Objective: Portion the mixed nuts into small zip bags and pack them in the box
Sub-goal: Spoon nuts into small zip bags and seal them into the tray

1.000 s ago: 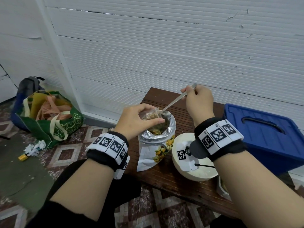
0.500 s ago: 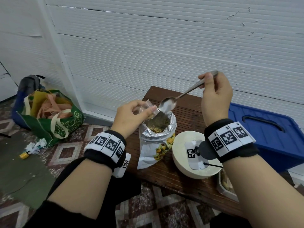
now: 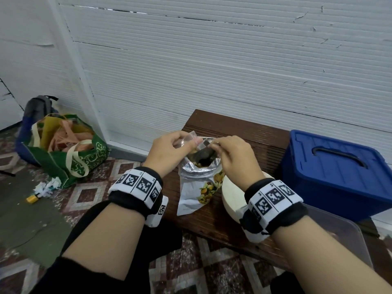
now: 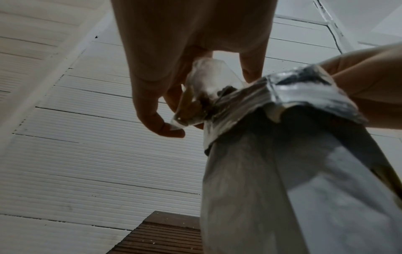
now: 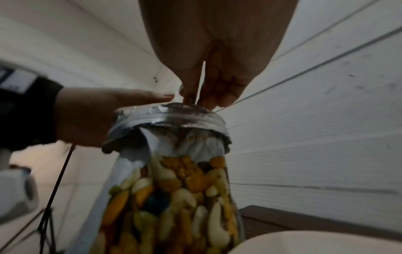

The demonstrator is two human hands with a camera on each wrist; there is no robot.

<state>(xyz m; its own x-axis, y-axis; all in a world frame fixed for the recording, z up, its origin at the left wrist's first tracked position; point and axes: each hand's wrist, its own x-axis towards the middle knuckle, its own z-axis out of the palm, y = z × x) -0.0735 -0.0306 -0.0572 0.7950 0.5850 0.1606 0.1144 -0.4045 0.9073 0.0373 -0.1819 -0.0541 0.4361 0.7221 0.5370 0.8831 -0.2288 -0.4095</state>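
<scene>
Foil nut pouch [image 3: 198, 183] at bench edge | left hand [image 3: 169, 149] pinches zip bag [image 4: 202, 96] | right hand [image 3: 233, 153] grips spoon [image 5: 201, 82]

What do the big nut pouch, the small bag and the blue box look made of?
Nut pouch: seemingly foil-lined printed film; its rolled-down rim shines crinkled silver.
Small zip bag: thin clear plastic; nuts show through.
Blue box: apparently rigid moulded plastic, smooth glossy lid with handle recess.
</scene>
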